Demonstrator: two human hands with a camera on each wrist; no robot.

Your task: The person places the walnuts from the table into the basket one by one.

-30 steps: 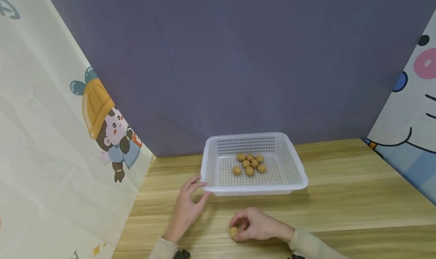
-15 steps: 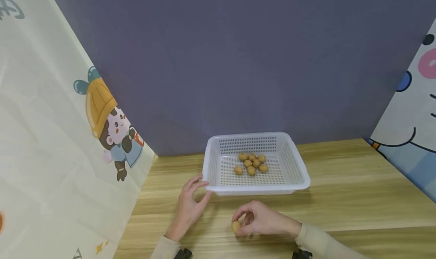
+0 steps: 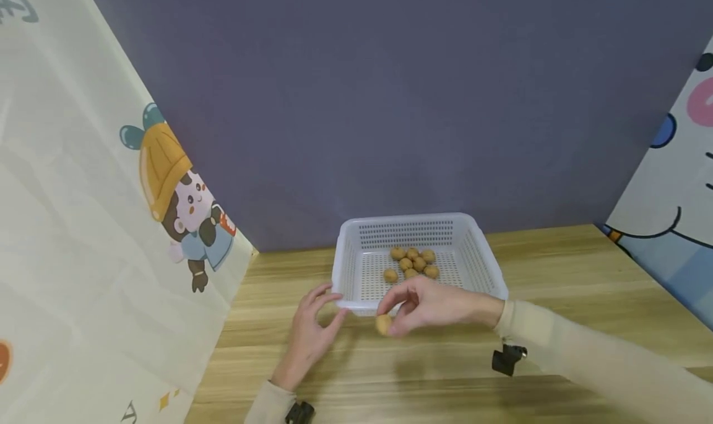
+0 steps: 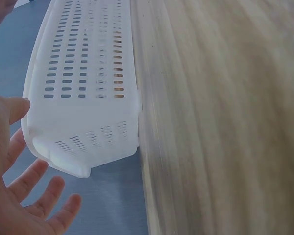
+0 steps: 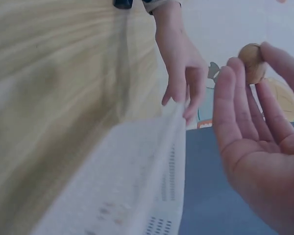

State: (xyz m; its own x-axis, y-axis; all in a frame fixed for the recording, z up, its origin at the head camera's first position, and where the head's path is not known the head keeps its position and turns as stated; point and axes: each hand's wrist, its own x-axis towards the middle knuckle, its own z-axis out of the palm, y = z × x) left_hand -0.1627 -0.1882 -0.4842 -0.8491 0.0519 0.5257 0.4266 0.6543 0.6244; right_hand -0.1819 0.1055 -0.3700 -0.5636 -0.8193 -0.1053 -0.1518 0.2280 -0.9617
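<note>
My right hand pinches a walnut between thumb and fingertips, raised just over the near rim of the white plastic basket. In the right wrist view, the walnut shows round and brown at the fingertips, apart from the basket. Inside the basket several walnuts lie loosely grouped; the right hand partly covers one. My left hand holds the basket's near left corner, thumb and index finger at the rim. Its other fingers spread past the corner in the left wrist view, beside the slotted wall.
The basket stands on a wood-grain table, close to a dark grey-blue panel behind it. Cartoon-printed sheets rise on the left and right. A black camera mount sits on the right wrist.
My right hand has lifted the walnut off the table and carried it forward to the basket's near rim. The left hand keeps its place at the corner.
</note>
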